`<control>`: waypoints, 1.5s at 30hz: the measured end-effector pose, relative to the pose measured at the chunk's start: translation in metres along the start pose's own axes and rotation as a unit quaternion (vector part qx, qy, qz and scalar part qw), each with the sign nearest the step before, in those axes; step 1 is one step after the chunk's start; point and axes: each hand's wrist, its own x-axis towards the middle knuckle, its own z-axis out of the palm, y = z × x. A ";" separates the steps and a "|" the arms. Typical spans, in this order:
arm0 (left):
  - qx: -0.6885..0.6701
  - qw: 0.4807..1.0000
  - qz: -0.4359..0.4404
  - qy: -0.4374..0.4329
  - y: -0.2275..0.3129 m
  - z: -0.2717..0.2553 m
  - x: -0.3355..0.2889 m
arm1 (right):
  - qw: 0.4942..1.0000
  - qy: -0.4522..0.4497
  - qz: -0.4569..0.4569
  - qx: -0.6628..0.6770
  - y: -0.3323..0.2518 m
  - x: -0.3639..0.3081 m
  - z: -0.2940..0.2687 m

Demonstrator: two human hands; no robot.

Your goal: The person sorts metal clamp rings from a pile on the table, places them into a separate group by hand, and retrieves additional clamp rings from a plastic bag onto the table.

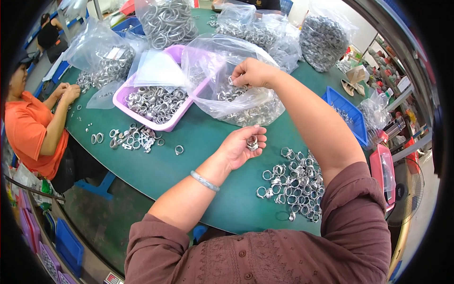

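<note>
My left hand (239, 147) is turned palm up over the green table, its fingers curled round a few silver metal rings (252, 141). My right hand (255, 73) reaches into the mouth of a clear plastic bag (213, 49), thumb and fingers pinched on a small silver ring (231, 81). More rings (229, 94) lie inside that bag, below the hand. A loose heap of silver rings (300, 184) is spread on the table under my right forearm. To the left, a pink basket (163, 127) holds many rings and a folded clear bag.
Filled plastic bags (170, 23) stand along the far side. A blue tray (347, 116) with small parts is at the right, near a pink bin (383, 175) and a fan (407, 189). Scattered rings (135, 137) lie left. A co-worker in orange (33, 128) works at the left edge.
</note>
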 end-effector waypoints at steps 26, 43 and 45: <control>-0.188 0.981 -0.008 -0.040 -0.003 -0.006 0.000 | 0.968 0.021 -0.058 -0.242 -0.010 0.027 0.054; -0.154 0.986 0.007 -0.055 0.000 -0.002 -0.001 | 0.996 -0.010 -0.043 -0.081 -0.003 0.018 0.032; -0.160 0.985 0.014 -0.057 0.000 -0.003 -0.002 | 0.999 -0.024 -0.046 -0.013 -0.009 0.009 0.023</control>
